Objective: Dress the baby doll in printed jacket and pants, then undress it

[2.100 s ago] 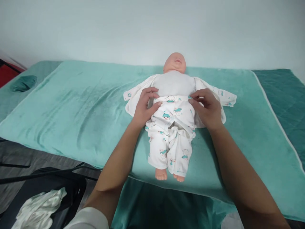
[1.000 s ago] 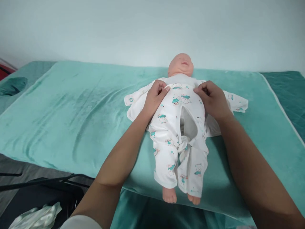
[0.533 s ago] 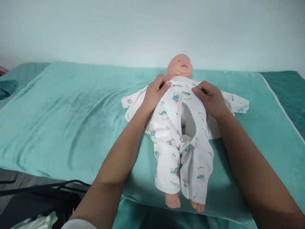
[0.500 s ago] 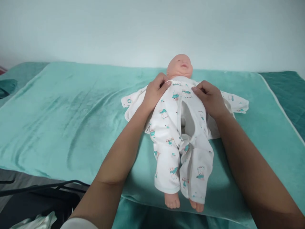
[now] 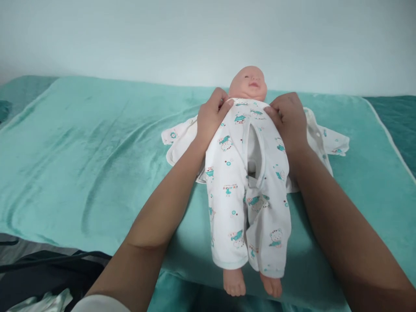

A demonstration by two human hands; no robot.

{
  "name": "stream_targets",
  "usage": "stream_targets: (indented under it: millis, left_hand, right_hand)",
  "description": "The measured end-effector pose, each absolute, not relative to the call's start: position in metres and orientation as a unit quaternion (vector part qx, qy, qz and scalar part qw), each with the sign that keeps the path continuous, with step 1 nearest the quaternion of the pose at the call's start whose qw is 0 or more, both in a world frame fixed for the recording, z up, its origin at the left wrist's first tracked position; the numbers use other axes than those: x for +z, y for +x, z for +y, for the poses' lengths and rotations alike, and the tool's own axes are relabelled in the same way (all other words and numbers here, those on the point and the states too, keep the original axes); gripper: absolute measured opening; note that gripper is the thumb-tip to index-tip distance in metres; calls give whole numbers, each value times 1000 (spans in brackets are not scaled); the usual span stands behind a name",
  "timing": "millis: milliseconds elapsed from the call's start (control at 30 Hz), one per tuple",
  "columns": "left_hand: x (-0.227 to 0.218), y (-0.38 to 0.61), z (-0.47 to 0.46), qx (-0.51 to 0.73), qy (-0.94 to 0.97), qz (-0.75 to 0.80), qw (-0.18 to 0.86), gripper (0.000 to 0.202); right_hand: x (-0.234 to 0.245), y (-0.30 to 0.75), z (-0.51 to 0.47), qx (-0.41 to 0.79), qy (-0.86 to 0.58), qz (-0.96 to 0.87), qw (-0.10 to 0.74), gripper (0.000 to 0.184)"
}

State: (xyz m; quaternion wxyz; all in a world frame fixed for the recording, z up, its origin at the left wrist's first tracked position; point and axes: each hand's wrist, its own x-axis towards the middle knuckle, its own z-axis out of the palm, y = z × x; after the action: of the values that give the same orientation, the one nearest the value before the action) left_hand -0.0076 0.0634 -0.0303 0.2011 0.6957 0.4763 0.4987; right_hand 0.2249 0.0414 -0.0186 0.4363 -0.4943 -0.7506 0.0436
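A baby doll (image 5: 248,82) lies on its back with its head away from me. White printed trousers (image 5: 227,173) with an open slit at the crotch cover it from the chest down, and its bare feet stick out of the cuffs. My left hand (image 5: 212,115) pinches the waistband at the left edge of the chest. On the opposite edge my right hand (image 5: 289,121) is closed on the waistband, its fingertips partly hidden. A matching white baby jacket (image 5: 182,141) lies under the doll, its sleeves spread to both sides.
A light green plush blanket (image 5: 107,164) covers the surface, with darker green cloth (image 5: 396,125) at the right. Behind it stands a pale wall (image 5: 195,39). At lower left, crumpled cloth (image 5: 48,301) lies near a dark object and a black strap (image 5: 48,260).
The trousers sit higher and straighter, with more of the feet showing. My right hand has moved slightly up and right, and the jacket's right side has shifted outward.
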Motion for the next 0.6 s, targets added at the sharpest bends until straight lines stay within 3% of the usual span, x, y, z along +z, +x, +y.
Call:
stream_targets:
  millis: [200,400,600]
  left_hand:
    - [-34,-9,72,477,730,456,181,31]
    - [-36,-13,85,476,726,457,194,30]
    - [-33,-10,97,484,708,475,196,12]
  right_hand:
    - [-19,226,44,76,-527,-741,409,17]
    - [-22,228,62,48,-569,-721,392,31]
    - [-28,231,79,32,-584,-705,401,35]
